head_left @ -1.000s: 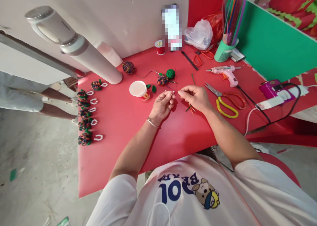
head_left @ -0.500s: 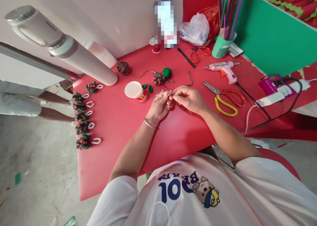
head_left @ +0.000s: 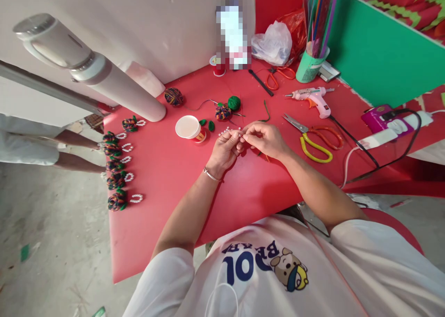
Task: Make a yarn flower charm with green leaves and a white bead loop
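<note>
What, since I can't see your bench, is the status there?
Left hand pinched shut at white beads. Right hand close beside it, grip unclear. Scissors lie apart, to the right.

Smooth white beads gleam with a pearly gloss above a red tabletop of soft sheen. The green yarn ball looks matt and fibrous. Scissors pair bare metal blades with smooth plastic handles; the glue gun is pink plastic. A plastic bag lies crinkled, a bracelet shines like metal, the shirt is matt cloth, and the gray floor looks dull and rough.
</note>
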The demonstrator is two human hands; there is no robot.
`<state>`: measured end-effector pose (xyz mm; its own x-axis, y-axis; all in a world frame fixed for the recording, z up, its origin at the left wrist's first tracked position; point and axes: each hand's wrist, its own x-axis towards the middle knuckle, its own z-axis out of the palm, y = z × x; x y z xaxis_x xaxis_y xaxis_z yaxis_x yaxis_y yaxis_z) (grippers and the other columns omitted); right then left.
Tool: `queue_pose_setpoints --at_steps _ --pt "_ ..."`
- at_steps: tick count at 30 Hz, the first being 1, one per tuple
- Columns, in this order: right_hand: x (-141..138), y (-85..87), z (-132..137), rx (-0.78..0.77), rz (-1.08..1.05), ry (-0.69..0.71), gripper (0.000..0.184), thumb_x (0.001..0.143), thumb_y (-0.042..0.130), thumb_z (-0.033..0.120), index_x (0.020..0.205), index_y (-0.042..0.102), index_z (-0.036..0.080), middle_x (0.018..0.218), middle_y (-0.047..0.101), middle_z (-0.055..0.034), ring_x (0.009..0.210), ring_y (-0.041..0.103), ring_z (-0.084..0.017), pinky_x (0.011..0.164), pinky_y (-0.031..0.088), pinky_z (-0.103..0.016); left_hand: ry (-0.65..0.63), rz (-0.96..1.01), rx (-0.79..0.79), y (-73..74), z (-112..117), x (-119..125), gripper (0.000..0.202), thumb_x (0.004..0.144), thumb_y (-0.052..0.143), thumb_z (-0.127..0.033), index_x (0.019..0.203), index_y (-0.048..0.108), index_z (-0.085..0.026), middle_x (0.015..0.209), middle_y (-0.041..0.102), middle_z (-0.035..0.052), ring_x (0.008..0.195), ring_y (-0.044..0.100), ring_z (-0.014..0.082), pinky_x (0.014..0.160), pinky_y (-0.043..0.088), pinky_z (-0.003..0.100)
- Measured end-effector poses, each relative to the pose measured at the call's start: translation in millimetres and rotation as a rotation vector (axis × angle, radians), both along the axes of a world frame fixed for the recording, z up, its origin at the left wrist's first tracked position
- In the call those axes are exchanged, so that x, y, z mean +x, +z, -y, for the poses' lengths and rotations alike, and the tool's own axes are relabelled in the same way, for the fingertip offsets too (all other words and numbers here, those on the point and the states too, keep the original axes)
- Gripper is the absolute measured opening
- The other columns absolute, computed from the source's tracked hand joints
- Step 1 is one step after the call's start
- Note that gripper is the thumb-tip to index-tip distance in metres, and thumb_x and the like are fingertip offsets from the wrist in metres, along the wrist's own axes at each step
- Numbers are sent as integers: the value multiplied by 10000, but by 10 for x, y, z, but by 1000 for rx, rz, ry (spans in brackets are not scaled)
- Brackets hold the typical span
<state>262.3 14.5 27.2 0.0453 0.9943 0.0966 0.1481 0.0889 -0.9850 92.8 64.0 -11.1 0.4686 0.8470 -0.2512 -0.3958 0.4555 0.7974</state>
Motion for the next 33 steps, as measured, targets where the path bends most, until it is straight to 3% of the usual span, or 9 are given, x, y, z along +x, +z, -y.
queue_pose_setpoints --at_steps 15,23,28,33 --pt "19 -25 -4 8 17 8 202 874 736 391 771 724 218 961 787 -74 809 708 -196 673 601 -312 -11 28 8 36 14 5 357 754 999 -375 783 713 -163 726 684 -3 527 539 67 485 474 193" --pt "30 -83 -41 91 137 -14 193 896 744 403 814 767 230 959 820 -70 892 746 -224 835 602 -357 41 -43 -1 97 38 53 387 753 1000 -374 754 676 -162 661 644 -28 490 527 59 454 449 183" --pt "23 -108 -39 41 110 -18 231 922 742 444 853 771 226 833 809 -54 743 741 -202 707 596 -324 146 -104 139 52 100 107 498 716 1002 -516 719 642 -172 638 659 -33 466 513 51 430 410 176" --pt "18 -117 -35 -16 50 4 387 915 767 608 859 768 225 763 778 -35 634 721 -182 579 577 -289 199 -187 201 31 130 144 503 818 915 -582 734 626 -180 600 637 -39 427 488 53 406 382 190"
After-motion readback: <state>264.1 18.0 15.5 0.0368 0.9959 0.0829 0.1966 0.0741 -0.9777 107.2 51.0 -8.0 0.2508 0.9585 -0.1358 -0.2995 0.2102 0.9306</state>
